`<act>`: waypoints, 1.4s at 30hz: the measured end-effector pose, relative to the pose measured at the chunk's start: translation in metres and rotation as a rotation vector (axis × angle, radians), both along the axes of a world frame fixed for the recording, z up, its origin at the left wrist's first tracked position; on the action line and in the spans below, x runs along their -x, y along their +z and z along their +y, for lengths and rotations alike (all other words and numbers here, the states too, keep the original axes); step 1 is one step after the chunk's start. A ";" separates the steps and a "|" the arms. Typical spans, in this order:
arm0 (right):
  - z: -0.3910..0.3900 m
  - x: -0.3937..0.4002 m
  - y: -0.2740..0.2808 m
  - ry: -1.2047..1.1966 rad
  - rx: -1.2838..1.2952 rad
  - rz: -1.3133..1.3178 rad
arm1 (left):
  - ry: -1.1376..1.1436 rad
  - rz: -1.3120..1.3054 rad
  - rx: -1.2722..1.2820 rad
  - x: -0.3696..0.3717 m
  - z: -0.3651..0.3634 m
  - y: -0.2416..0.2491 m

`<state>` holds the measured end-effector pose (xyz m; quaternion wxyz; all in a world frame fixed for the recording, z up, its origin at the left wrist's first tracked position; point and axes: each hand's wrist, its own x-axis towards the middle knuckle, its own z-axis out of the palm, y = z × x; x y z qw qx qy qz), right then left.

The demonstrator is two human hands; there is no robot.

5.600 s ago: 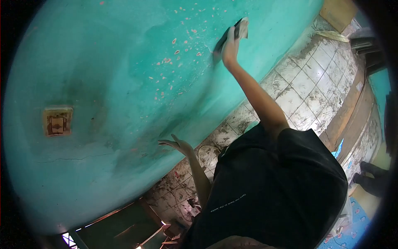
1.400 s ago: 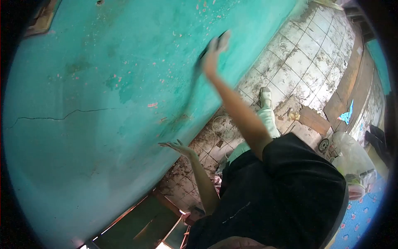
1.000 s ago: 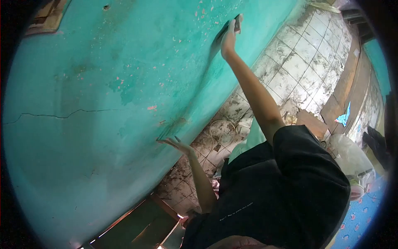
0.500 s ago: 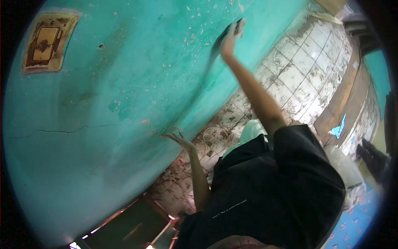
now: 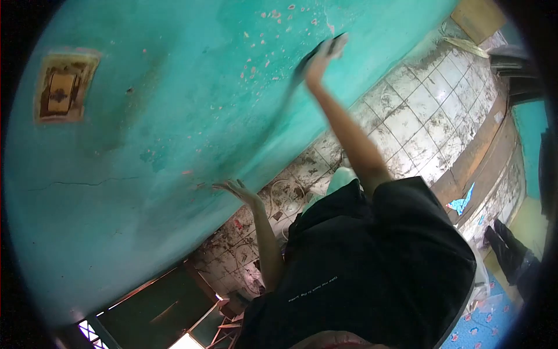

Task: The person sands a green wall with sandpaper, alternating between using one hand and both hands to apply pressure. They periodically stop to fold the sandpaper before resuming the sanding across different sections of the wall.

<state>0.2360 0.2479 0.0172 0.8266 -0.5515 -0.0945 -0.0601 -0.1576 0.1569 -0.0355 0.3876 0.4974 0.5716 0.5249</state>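
Observation:
My right hand (image 5: 323, 58) is raised against the turquoise wall (image 5: 192, 75), its fingers closed over something dark and flat that I cannot make out. Blur and the hand's own shadow hide its shape. Pale flaked spots mark the paint to the left of that hand. Lower down, my left hand (image 5: 239, 189) is open with fingers stretched out, at the wall's surface or very close to it. It holds nothing that I can see.
A dirty switch plate (image 5: 62, 93) sits on the wall, above a long crack (image 5: 87, 184). Below lies a stained tile floor (image 5: 401, 125), with wooden boards (image 5: 474, 151) across it. Dark clothing or footwear (image 5: 504, 247) and a blue patterned mat (image 5: 479, 328) lie at lower right.
The view has shifted, so the switch plate sits lower and farther left. Against the wall, my right hand has slid slightly up and right. My left hand stays near the same wall area.

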 end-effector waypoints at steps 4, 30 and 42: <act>-0.044 0.209 0.020 0.498 0.163 -0.144 | 0.005 0.049 0.053 -0.024 -0.001 -0.002; -0.017 -0.138 0.001 0.083 0.064 -0.118 | -0.046 0.058 -0.016 -0.121 0.004 -0.013; -0.018 -0.172 -0.005 0.068 0.006 0.068 | -0.016 0.188 -0.070 -0.157 0.007 -0.016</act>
